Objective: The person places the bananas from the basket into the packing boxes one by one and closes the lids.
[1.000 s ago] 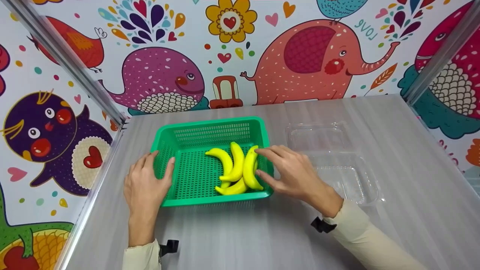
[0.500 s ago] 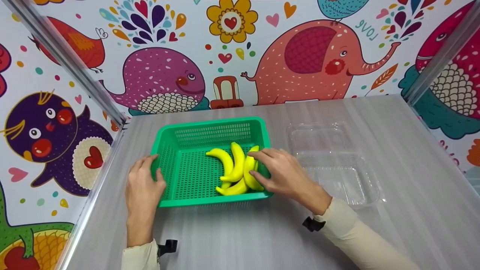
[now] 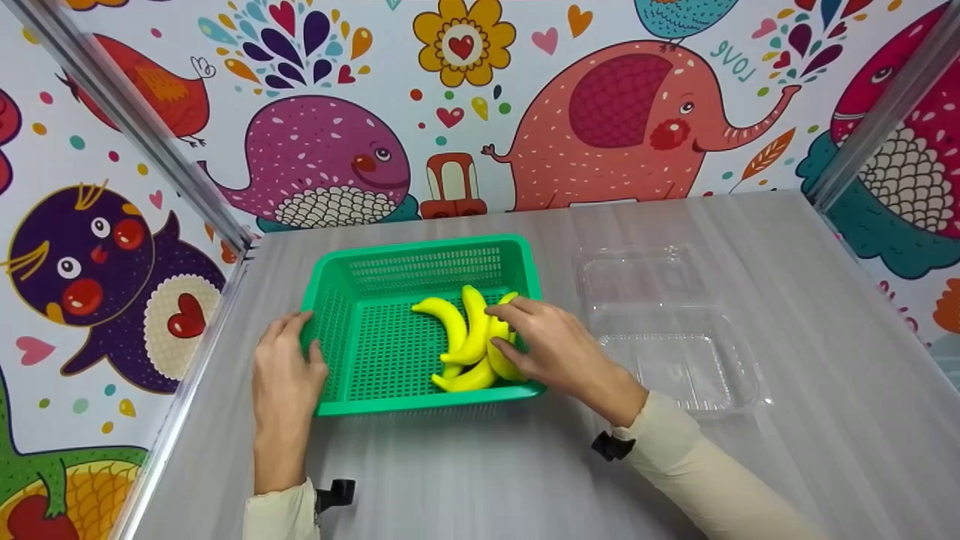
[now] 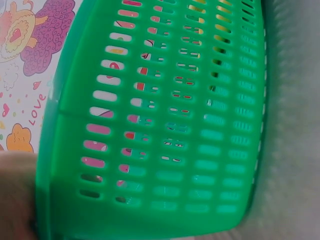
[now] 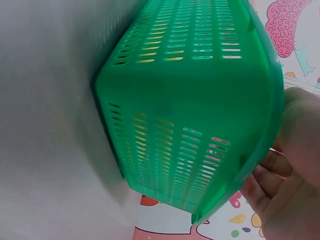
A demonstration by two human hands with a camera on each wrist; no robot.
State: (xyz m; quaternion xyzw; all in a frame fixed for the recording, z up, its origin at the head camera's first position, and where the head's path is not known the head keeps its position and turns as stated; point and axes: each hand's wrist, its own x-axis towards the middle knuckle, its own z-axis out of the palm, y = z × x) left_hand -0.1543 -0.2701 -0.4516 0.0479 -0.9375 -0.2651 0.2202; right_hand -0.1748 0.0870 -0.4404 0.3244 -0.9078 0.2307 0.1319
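Observation:
A green plastic basket [image 3: 405,403] with slotted walls stands on the table. Several yellow bananas [image 3: 474,326] lie in its right half, some overlapping. At the basket's left wall, my left hand [image 3: 285,375] grips the rim, with the thumb on the inner side. My right hand [image 3: 559,349] reaches over the right rim, its thumb and fingers apart above the rightmost banana [image 3: 502,360], which they partly cover; contact with it cannot be made out. In the right wrist view, the right hand [image 5: 295,175] is beyond the basket's rim [image 5: 277,100].
A clear plastic clamshell box [image 3: 682,367] lies opened out to the right of the basket, with its lid half [image 3: 637,277] toward the back. A wall with printed cartoon animals [image 3: 600,135] borders the grey table [image 3: 480,472] behind.
My right hand has moved left and slightly down, farther over the rightmost banana. My left thumb has closed in on the basket's left rim. The bananas have stayed in place.

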